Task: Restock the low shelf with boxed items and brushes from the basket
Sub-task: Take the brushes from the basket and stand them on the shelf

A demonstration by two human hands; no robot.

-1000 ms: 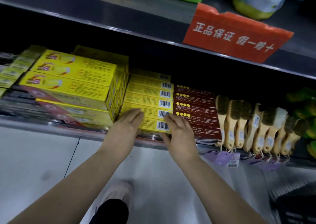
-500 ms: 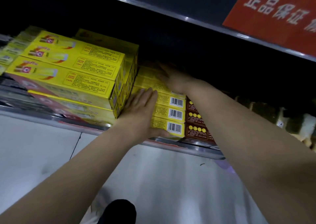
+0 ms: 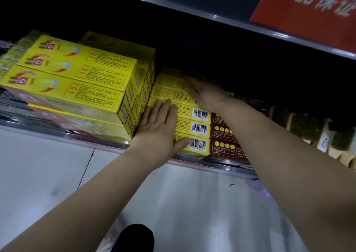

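Yellow boxes lie stacked on the low shelf; left hand, fingers straight, braces the front while right hand, fingers released too, seemingly squares the back.

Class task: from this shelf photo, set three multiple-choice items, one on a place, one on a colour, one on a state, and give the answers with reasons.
1. Where are the dark red boxes relative to the small yellow boxes?
A on top of them; B beside them, on the person's right; C behind them.
2. What colour is the sign on the upper shelf?
A green; B blue; C red.
3. How is the left hand?
A flat on the small yellow boxes, fingers straight; B gripping a brush; C hanging idle.

Answers:
1 B, their fronts stand side by side.
2 C, it is red with pale characters.
3 A, palm and fingers lie on the boxes and hold nothing.
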